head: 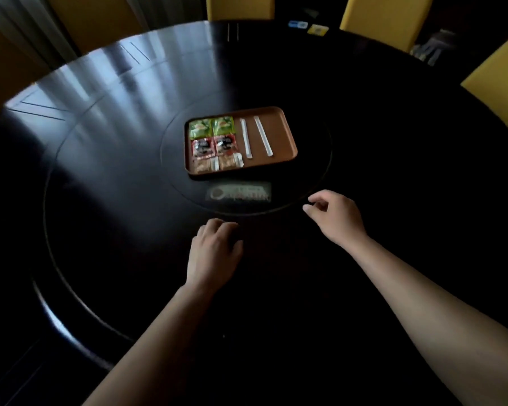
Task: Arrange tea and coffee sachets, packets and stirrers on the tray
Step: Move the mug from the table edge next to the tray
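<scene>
A brown rectangular tray [282, 136] sits at the middle of the round dark table. On its left side lie two green tea sachets [211, 127], two red coffee sachets [214, 146] below them, and two tan sugar packets [214, 164] at the near edge. Two white wrapped stirrers [254, 137] lie side by side on the tray's right half. My left hand [214, 250] rests on the table in front of the tray, fingers curled, holding nothing. My right hand [335, 218] hovers to the right, fingers loosely apart and empty.
A clear packet with a printed label [238, 193] lies on the table just in front of the tray. Yellow chairs [387, 19] stand around the far and right sides. Small cards [308, 27] lie at the far table edge.
</scene>
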{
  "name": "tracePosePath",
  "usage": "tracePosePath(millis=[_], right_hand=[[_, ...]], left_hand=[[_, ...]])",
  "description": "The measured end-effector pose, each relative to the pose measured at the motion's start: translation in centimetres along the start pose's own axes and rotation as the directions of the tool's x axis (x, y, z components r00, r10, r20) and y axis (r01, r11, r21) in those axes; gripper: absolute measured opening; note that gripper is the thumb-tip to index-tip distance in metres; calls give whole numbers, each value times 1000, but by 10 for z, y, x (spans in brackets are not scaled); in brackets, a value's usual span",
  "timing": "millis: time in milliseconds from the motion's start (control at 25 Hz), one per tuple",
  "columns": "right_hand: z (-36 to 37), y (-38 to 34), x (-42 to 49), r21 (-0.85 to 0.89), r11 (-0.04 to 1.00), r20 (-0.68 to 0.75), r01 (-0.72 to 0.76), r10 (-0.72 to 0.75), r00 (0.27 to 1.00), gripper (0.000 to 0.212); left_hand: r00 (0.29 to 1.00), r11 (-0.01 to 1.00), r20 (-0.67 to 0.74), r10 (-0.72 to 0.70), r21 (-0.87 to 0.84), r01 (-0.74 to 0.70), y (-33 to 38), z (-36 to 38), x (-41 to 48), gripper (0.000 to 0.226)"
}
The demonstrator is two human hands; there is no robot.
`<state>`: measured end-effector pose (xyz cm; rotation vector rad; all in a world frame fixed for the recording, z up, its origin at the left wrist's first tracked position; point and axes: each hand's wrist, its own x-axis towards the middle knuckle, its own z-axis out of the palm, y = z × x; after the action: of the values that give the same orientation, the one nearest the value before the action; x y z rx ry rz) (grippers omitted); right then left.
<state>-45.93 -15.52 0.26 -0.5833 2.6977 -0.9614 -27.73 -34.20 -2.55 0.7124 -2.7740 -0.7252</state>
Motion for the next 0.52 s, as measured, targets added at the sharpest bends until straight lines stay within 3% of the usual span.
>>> tracePosePath(millis=[320,520], right_hand=[[-59,68,-255,187,943,-84,-274,294,952,9],[-78,147,-370,205,809,-256,-550,587,768,10]], left_hand=[[945,957,164,282,25,-290,58,34,-142,36],[914,924,260,311,143,-355,85,67,-132,49]])
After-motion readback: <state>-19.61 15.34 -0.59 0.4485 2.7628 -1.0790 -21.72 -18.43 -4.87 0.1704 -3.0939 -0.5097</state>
